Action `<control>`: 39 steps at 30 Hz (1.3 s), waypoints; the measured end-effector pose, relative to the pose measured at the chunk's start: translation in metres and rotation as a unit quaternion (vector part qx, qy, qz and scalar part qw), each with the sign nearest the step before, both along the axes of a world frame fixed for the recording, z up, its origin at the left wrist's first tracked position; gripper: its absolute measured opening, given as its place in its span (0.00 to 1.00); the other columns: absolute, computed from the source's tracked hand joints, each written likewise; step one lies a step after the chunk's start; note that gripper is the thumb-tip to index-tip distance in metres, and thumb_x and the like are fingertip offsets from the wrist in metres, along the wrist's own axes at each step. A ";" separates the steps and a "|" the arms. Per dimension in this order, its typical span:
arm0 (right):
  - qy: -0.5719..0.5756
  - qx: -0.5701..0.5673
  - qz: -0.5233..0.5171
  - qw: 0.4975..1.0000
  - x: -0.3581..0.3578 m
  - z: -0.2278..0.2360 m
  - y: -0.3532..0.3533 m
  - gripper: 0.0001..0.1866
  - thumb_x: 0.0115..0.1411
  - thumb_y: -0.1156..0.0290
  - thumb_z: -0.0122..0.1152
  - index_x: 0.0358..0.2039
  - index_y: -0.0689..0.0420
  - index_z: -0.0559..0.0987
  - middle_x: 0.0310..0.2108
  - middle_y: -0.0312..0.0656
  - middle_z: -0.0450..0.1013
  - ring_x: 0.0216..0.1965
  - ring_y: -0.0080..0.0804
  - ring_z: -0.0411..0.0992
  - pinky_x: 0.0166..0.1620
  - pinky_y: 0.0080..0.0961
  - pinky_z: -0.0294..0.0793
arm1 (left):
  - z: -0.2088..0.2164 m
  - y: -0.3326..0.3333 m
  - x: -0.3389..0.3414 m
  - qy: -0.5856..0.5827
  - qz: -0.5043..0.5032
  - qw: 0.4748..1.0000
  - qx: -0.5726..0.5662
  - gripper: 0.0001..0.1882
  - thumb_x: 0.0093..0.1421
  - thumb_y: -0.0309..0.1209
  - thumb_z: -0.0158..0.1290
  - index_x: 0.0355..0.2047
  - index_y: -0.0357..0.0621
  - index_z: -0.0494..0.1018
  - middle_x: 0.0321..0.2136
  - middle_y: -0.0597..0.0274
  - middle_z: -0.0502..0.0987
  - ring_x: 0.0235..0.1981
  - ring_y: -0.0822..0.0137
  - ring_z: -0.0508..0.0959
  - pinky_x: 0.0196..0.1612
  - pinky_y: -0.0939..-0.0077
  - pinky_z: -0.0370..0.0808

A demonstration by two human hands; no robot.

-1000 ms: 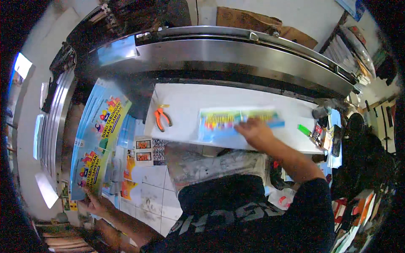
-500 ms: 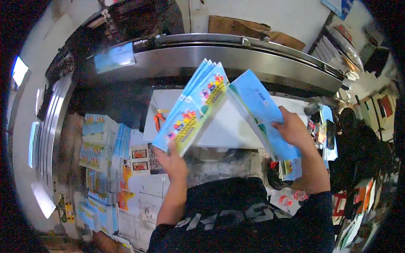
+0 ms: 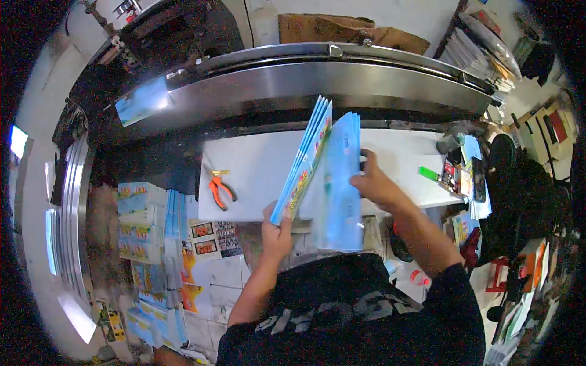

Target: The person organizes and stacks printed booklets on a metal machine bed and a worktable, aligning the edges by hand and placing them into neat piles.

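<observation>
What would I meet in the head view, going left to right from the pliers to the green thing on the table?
Orange-handled pliers, printed folded stack, blue folded stack, right hand, green object.

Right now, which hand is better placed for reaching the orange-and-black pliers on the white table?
Left, probably: the left hand is nearer the pliers, though it holds a light-blue printed paper stack. The right hand is farther off, holding a second blue stack.
</observation>
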State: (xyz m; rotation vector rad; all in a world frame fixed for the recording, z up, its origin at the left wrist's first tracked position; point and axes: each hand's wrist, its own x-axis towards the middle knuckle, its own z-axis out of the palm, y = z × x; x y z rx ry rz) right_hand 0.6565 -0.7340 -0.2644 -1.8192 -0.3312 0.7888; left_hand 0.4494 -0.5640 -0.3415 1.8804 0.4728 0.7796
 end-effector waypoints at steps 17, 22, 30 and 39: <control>0.036 0.336 -0.062 0.939 -0.089 -0.051 0.095 0.35 0.57 0.68 0.61 0.59 0.59 0.53 0.55 0.48 0.58 0.56 0.36 0.62 0.56 0.34 0.66 | -0.003 0.035 -0.012 0.030 -0.114 0.981 -0.153 0.29 0.60 0.30 0.50 0.60 0.35 0.58 0.51 0.55 0.71 0.52 0.65 0.70 0.56 0.68 0.66; -0.088 0.305 -0.017 0.948 -0.099 -0.057 0.091 0.37 0.55 0.71 0.62 0.61 0.59 0.53 0.55 0.49 0.58 0.59 0.38 0.59 0.60 0.37 0.60 | -0.003 0.031 -0.015 0.073 -0.095 0.984 -0.132 0.31 0.59 0.30 0.51 0.61 0.36 0.57 0.52 0.53 0.70 0.53 0.64 0.70 0.56 0.67 0.66; -0.143 0.214 0.036 0.966 -0.110 -0.055 0.064 0.50 0.46 0.60 0.73 0.62 0.63 0.52 0.56 0.52 0.56 0.54 0.41 0.59 0.58 0.39 0.60 | 0.006 0.024 -0.011 0.060 -0.142 0.975 -0.157 0.35 0.56 0.29 0.55 0.62 0.37 0.56 0.56 0.51 0.66 0.56 0.61 0.69 0.57 0.67 0.65; -0.305 0.082 0.089 0.945 -0.122 -0.046 0.053 0.64 0.35 0.51 0.79 0.63 0.65 0.49 0.58 0.59 0.50 0.60 0.55 0.54 0.61 0.42 0.58 | 0.024 0.013 -0.009 0.116 -0.140 0.982 -0.051 0.34 0.56 0.30 0.53 0.62 0.37 0.56 0.55 0.46 0.69 0.55 0.58 0.71 0.57 0.66 0.66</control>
